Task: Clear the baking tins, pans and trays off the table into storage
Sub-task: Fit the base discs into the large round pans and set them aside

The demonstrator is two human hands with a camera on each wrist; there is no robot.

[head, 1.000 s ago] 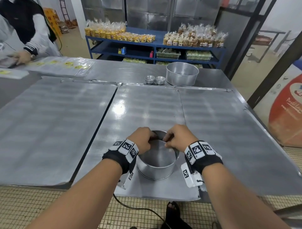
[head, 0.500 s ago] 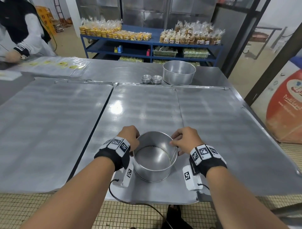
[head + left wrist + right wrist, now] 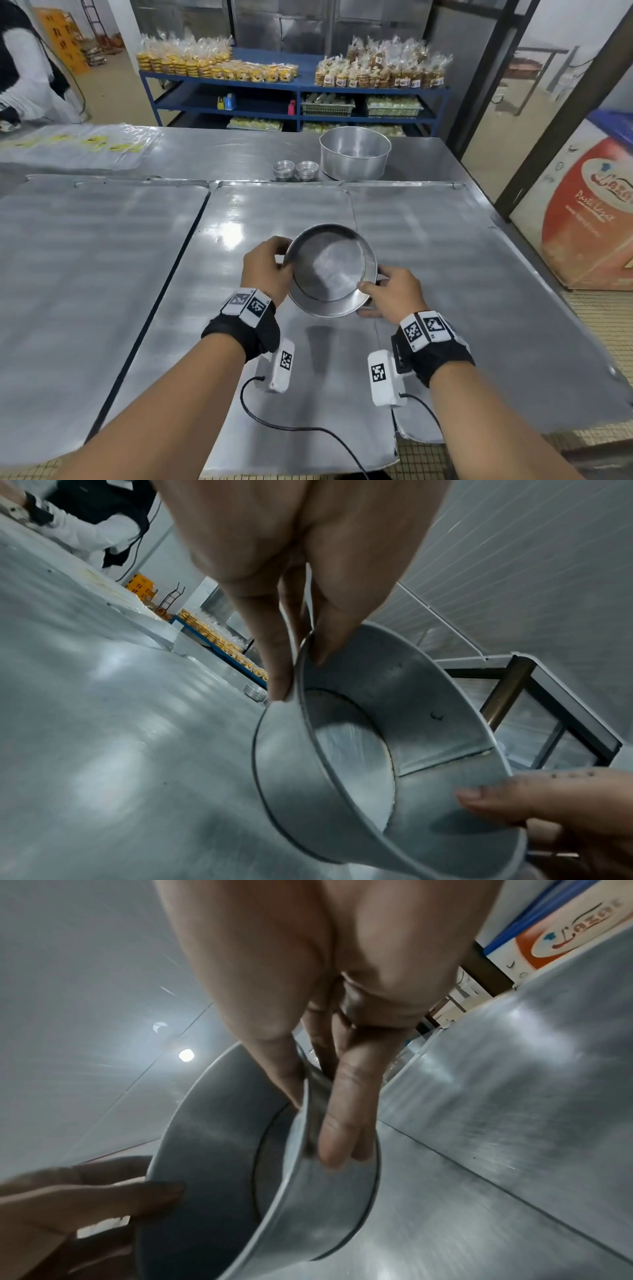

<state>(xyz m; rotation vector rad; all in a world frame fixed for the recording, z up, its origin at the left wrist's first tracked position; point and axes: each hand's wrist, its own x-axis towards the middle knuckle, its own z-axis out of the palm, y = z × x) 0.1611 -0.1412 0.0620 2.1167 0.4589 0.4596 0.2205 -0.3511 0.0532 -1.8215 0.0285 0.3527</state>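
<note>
A round, straight-walled metal cake tin (image 3: 330, 270) hangs in the air above the steel table, tilted so its mouth faces me. My left hand (image 3: 265, 265) pinches its left rim, thumb inside and fingers outside, as the left wrist view shows on the tin (image 3: 359, 750). My right hand (image 3: 387, 291) grips the lower right rim, thumb inside and fingers along the outer wall of the tin (image 3: 274, 1177). A bigger round tin (image 3: 354, 152) and two small fluted tins (image 3: 296, 170) stand at the table's far side.
Flat metal baking sheets (image 3: 85, 291) cover the table (image 3: 212, 150) from left to right. A person in white (image 3: 30, 78) works at the far left over plastic-covered trays (image 3: 78, 145). A blue shelf (image 3: 294, 89) of bagged goods stands behind; an orange freezer (image 3: 592, 219) on the right.
The tin has left the sheet and risen away from me, tipping its mouth toward me. Both hands went up with it, holding opposite rims.
</note>
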